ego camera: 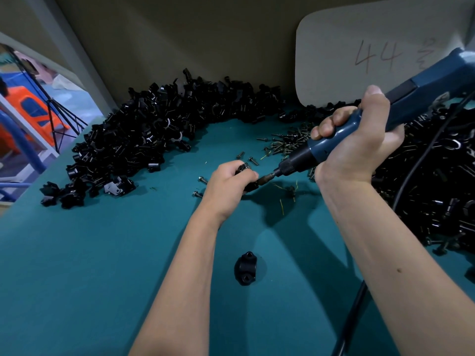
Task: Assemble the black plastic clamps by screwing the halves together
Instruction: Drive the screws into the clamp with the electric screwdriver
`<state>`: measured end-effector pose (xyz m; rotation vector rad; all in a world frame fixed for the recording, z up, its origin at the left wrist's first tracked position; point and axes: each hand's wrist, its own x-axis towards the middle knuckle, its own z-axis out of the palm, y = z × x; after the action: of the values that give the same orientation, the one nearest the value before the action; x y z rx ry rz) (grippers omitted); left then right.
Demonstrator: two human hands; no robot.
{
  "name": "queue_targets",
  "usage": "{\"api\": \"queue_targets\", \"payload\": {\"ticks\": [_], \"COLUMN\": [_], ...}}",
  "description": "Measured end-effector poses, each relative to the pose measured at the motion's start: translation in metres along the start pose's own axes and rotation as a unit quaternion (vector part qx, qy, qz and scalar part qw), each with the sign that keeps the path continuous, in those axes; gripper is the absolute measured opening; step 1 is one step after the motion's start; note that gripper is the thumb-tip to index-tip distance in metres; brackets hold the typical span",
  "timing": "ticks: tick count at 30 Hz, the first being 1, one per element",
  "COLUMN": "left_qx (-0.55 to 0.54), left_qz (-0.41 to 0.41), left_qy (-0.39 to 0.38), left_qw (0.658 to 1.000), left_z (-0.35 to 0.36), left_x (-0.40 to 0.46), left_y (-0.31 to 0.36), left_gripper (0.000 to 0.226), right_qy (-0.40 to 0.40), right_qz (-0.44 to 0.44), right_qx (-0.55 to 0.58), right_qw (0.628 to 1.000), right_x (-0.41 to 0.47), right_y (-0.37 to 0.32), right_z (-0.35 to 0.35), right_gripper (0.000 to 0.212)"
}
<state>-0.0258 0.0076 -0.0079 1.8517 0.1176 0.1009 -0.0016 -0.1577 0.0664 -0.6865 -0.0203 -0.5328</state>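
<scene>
Teal felt table (102, 265), glossy black clamp (249, 268)

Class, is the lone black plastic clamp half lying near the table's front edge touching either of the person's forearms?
Apart. The head view shows the black plastic clamp half lying alone, with bare teal table visible all round it.

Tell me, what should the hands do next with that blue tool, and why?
Probably run the blue screwdriver to drive the screw in: its tip already meets the clamp gripped by the left hand, while the right hand holds the tool.
</scene>
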Motion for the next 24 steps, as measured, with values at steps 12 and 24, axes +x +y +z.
{"api": "queue_targets", "payload": {"ticks": [12, 24], "left_qx": [-0.027, -0.024], "left_qz": [-0.008, -0.012], "left_qy": [0.0, 0.003], "left_qw": [1.0, 1.0], "left_z": [-0.0007, -0.0005], "left_x": [-0.0011, -0.0006], "left_y": [-0.0001, -0.0006], "left_gripper": [0.029, 0.027], "right_qy": [-0.003, -0.006], "right_qz": [0.0, -0.007], "right_qx": [0.01, 0.011], "right_qw": [1.0, 1.0], "right_x": [-0.0022, -0.0026], "right_y": [0.0018, 0.0035], "right_z": [-0.0009, -0.0019], "right_gripper": [0.02, 0.019]}}
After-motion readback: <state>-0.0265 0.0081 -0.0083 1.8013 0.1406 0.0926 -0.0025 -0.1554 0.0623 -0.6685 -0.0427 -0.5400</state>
